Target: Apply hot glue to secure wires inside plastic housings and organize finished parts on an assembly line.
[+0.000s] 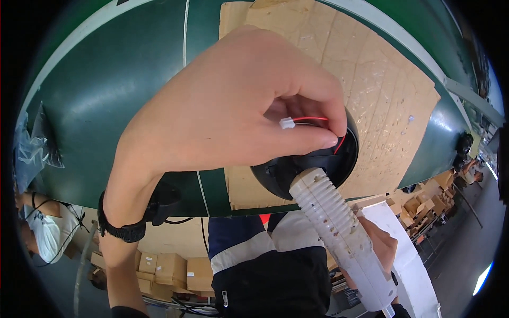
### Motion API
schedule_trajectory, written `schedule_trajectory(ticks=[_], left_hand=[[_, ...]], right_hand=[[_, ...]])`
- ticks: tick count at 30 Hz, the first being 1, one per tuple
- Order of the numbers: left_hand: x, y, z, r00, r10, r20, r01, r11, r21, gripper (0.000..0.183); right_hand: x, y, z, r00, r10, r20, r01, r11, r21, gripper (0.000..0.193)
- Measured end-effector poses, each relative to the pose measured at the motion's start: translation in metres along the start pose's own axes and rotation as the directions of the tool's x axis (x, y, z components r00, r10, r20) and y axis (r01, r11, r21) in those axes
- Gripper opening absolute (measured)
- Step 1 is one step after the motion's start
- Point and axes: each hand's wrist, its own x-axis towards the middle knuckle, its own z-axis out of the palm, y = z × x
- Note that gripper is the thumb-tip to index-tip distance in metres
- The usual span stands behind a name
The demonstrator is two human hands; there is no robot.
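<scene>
My left hand point(238, 100) is closed in a pinch, thumb and forefinger pressed on a thin red and dark wire point(307, 118). A small white plug point(287, 123) ends the wire, and its red strand runs down into a round black housing point(347, 159). Part of the housing is hidden under my hand. My right hand point(377, 244) is wrapped round a white ribbed glue gun point(339, 228), whose body covers some of the fingers. The glue gun slants up toward the housing, its front end at the near rim; whether it touches cannot be made out.
Under the housing lies a worn cardboard sheet point(392, 90) on a green table point(116, 79). A clear plastic bag point(32, 143) is at the left edge. Cardboard boxes point(172, 270) stand below the table's near edge. Other people point(47, 228) sit at far left and far right.
</scene>
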Motion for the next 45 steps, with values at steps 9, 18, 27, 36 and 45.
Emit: schedule_trajectory(ticks=[9, 18, 27, 36, 45], left_hand=[[-0.002, -0.006, 0.003, 0.999, 0.036, -0.015, -0.036, 0.999, 0.026, 0.012], [-0.003, -0.003, 0.002, 1.000, 0.010, -0.009, -0.010, 1.000, 0.008, 0.012], [-0.021, 0.018, -0.001, 0.999, 0.044, -0.014, -0.042, 0.996, 0.084, 0.015], [-0.075, 0.037, 0.035, 0.986, 0.104, -0.128, -0.070, 0.967, 0.245, 0.025], [-0.078, 0.035, 0.033, 0.978, 0.109, -0.176, -0.067, 0.971, 0.231, 0.027]], right_hand=[[-0.006, 0.003, 0.005, 1.000, 0.006, -0.011, -0.006, 1.000, -0.006, 0.027], [-0.005, 0.001, 0.003, 1.000, -0.030, -0.010, 0.030, 1.000, -0.008, 0.027], [-0.006, 0.008, -0.001, 0.998, -0.068, -0.005, 0.068, 0.997, 0.033, 0.026], [0.000, -0.005, -0.005, 1.000, -0.027, -0.015, 0.025, 0.996, -0.086, 0.025], [-0.005, 0.000, -0.001, 0.999, -0.016, -0.029, 0.014, 0.998, -0.056, 0.025]])
